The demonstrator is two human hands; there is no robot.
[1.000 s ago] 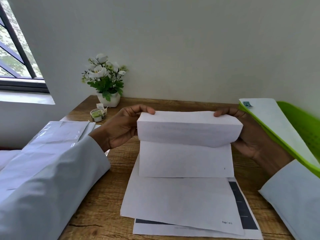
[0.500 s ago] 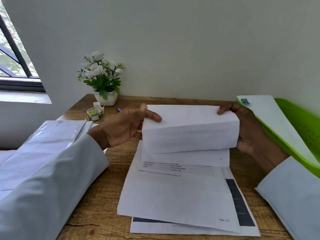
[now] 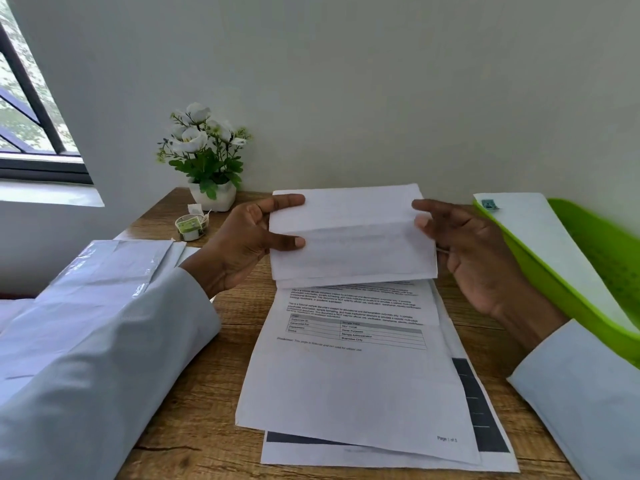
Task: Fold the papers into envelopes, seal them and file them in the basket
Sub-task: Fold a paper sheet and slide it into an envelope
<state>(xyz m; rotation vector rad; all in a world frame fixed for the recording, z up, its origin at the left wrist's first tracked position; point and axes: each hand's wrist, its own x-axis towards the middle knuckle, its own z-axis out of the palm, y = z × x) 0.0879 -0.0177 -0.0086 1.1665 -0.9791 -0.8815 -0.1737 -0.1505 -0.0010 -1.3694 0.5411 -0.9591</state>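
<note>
We hold the folded paper (image 3: pixel 351 237) up over the sheets (image 3: pixel 353 375) in the middle of the worktop (image 3: pixel 194 427). Our left hand (image 3: pixel 242 247) pinches its left edge. Our right hand (image 3: pixel 467 251) has loose fingers at its right edge. It looks light and bendy, so we should grip the edges.

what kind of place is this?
Likely an office or home desk set up for paperwork: a wooden desk against a plain wall by a window, printed sheets stacked on it, a green filing basket and a small potted plant.
</note>
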